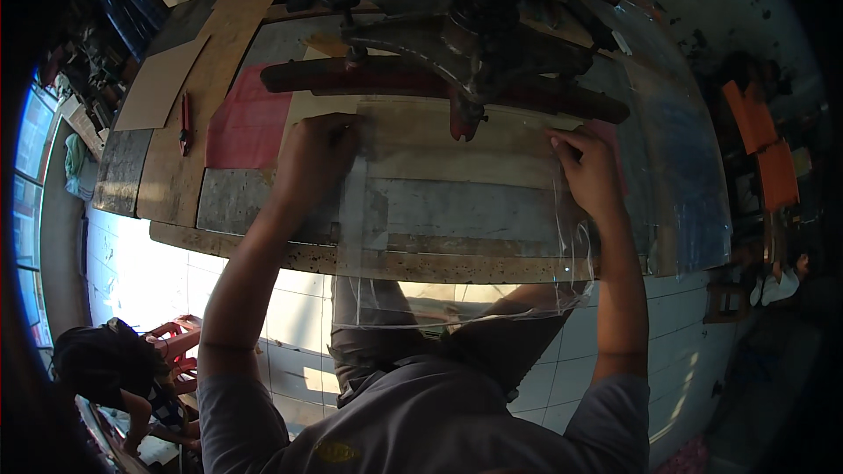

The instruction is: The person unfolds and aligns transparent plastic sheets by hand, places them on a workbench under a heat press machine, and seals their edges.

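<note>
A clear plastic sheet [465,228] lies flat across the work table and droops over its front edge above my lap. At its far left corner my left hand [318,154] has its fingers closed in a pinch on the sheet. My right hand [587,167] pinches the far right corner between thumb and fingers. Beneath the sheet's far end is a yellowish-tan panel [457,145], with red material [246,123] at its left. Just beyond both hands, a dark press machine [474,44] carries a long red-and-black bar [378,77] spanning the panel.
Left on the table are a red utility knife [184,123] and a brown cardboard piece [162,83]. Stacked clear plastic sheets [698,180] cover the right end. A person [110,369] bends near a red stool [180,347] at lower left. Orange panels [764,149] stand far right.
</note>
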Motion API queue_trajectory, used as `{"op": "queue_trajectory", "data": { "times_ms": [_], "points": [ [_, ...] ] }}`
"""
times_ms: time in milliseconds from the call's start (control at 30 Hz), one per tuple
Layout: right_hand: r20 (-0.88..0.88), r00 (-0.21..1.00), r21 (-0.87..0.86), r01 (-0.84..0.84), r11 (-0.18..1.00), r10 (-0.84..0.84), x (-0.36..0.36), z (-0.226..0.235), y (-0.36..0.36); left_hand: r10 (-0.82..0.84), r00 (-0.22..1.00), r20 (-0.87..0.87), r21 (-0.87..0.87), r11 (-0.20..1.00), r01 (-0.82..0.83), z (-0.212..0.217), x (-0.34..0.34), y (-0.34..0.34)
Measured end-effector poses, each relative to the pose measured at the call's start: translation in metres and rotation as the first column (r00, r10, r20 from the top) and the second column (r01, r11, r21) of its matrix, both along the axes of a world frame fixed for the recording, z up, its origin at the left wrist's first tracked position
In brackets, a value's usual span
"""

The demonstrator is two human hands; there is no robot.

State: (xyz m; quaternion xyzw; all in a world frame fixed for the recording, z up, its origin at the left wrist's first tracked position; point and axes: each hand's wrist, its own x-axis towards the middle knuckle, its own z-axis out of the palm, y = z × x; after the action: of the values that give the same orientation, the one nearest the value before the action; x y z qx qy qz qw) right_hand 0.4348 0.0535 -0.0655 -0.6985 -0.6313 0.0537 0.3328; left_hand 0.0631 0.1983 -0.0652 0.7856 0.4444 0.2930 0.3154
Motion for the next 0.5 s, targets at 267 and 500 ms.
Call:
{"op": "queue_trajectory", "data": {
  "times_ms": [267,500],
  "points": [
    [-0.028,0.996,-0.088,0.080,0.993,-0.083,-0.001,0.008,0.002,0.031,0.999,0.020,-0.033,0.999,-0.031,0.007,0.011,0.000],
    [-0.003,0.996,-0.109,0.094,0.990,-0.095,-0.004,0.012,0.005,0.070,0.997,-0.015,0.030,0.997,-0.069,0.003,0.010,0.002]
  ]
}}
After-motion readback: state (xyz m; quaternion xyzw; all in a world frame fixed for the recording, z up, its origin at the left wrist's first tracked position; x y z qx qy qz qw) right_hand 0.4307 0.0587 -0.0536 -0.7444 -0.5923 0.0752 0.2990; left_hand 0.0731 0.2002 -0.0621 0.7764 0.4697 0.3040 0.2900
